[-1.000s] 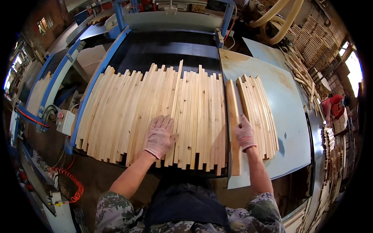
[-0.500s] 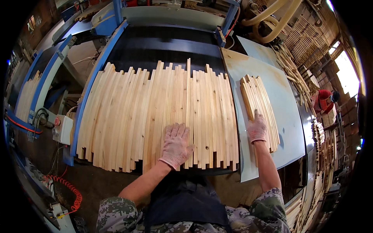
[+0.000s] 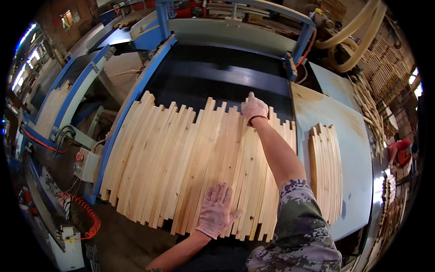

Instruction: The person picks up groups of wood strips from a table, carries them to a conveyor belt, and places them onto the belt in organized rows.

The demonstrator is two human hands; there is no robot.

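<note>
A wide layer of pale wooden strips (image 3: 181,154) lies side by side on a black conveyor belt (image 3: 195,63), their far and near ends uneven. My left hand (image 3: 217,209), in a pinkish work glove, presses flat on the strips near their close ends, fingers stretched. Reaching across to the far edge of the layer, my right hand (image 3: 255,109), gloved alike, is closed at the end of a wooden strip. That hand covers most of the strip's end, and its curled fingers are partly hidden. To the right, a smaller bundle of wooden strips (image 3: 327,172) rests untouched on a pale blue-grey sheet (image 3: 355,181).
A blue rail (image 3: 131,99) borders the belt at left, with a control box (image 3: 86,164) bearing a red button beside it. A blue machine frame (image 3: 304,45) spans the far end. Thick beige hoses (image 3: 362,41) hang far right. A person in red (image 3: 399,153) is beyond.
My right hand has left the bundle on the side sheet and reached to the far end of the layer. My left hand stays flat on the near strips. The view has shifted.
</note>
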